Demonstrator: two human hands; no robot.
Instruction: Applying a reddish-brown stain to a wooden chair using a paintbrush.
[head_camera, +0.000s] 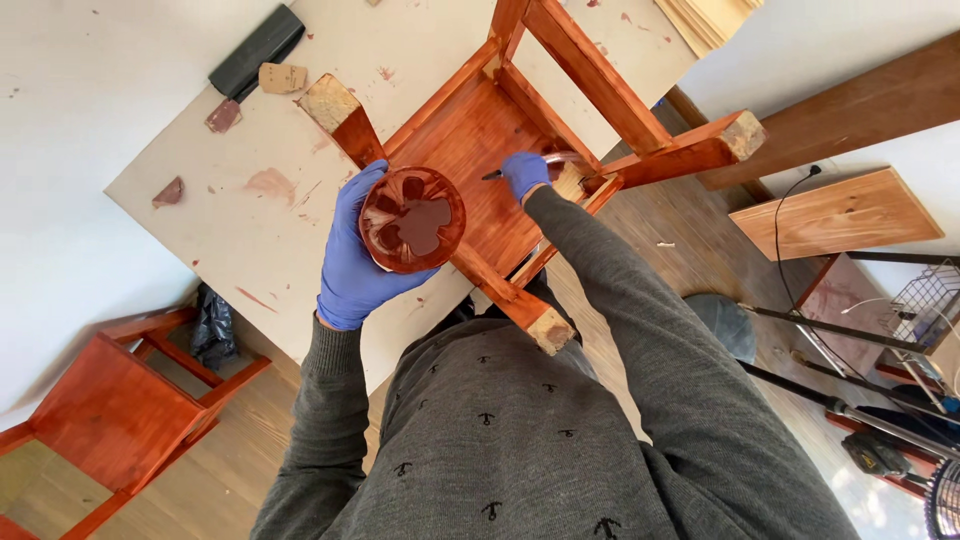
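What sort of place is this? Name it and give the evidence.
Probably a home workshop or a room used for furniture finishing: an upturned wooden stool being stained on a paint-blotched board, a finished stool on the floor, and loose wooden planks.

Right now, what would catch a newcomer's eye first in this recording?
An upturned wooden stool, stained red-brown, lies legs-up on a stained board at centre. The left hand, in a blue glove, holds a round cup of stain over it, while the right hand works a brush inside the frame. Another stained stool sits on the floor at lower left.
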